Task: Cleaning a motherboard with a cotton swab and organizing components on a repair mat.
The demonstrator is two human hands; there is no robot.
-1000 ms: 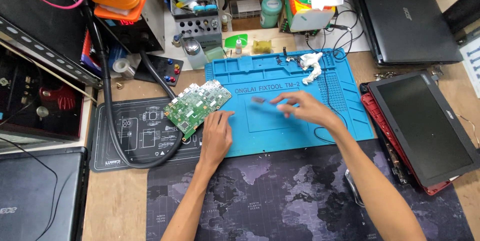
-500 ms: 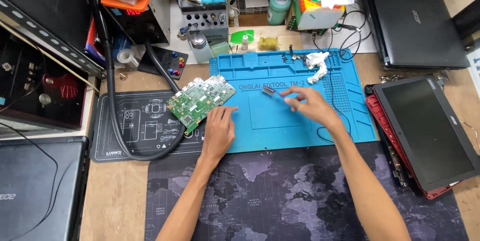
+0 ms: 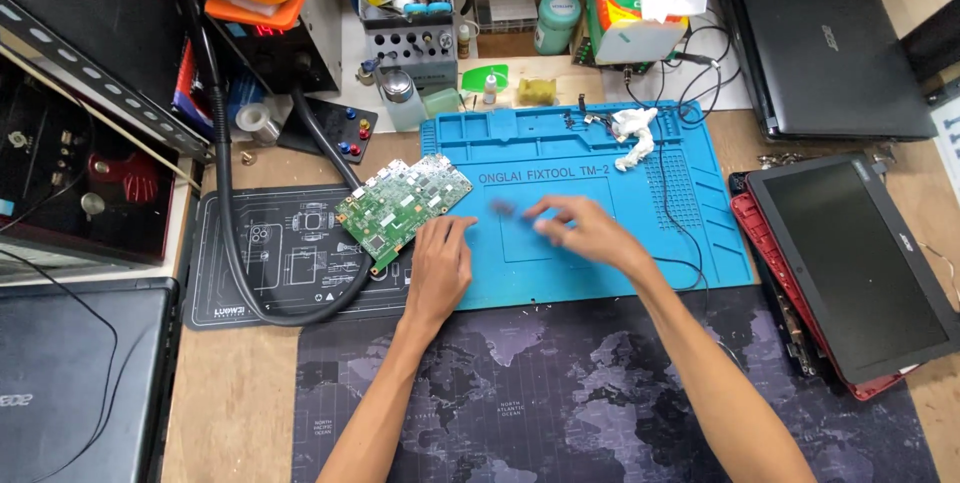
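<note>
Left hand lies flat, palm down and fingers together, on the edge of the blue silicone work mat, its fingertips just beside the lower corner of the green circuit board; it grips nothing. Right hand hovers over the middle of the mat, blurred, pinching a small dark tool whose shape I cannot make out.

Around the board, a thick black hose loops across the grey printed mat and curls under the board's lower edge. A crumpled white wipe sits at the top of the blue mat, beside thin black wires. To the right lie an opened laptop on a red base and a closed black laptop; another laptop lies at lower left.

Behind the mat, a grey tool holder carries tweezers and pens, next to a green-lidded jar and a tissue box.

Tilted on the diagonal, the board bridges the two mats and is crowded with silver shields and small chips.
</note>
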